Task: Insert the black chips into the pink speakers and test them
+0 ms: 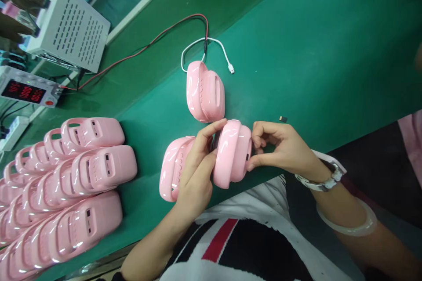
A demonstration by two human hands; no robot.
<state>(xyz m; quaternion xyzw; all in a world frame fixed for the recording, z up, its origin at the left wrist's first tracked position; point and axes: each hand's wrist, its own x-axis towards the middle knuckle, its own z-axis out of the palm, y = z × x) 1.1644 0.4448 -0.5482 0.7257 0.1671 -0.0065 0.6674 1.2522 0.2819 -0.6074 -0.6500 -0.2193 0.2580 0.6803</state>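
Just left of the bent right hand (278,145), maybe empty, I can't tell, the left hand (196,180) grips a pink handled case (228,151), its dark slot (247,156) near the right thumb (262,160).

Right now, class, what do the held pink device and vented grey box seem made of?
Held pink device: probably hard plastic, glossy, with bright highlights on smooth curves. Vented grey box: perhaps painted metal, fairly matte; straight edges and slot rows suggest it.
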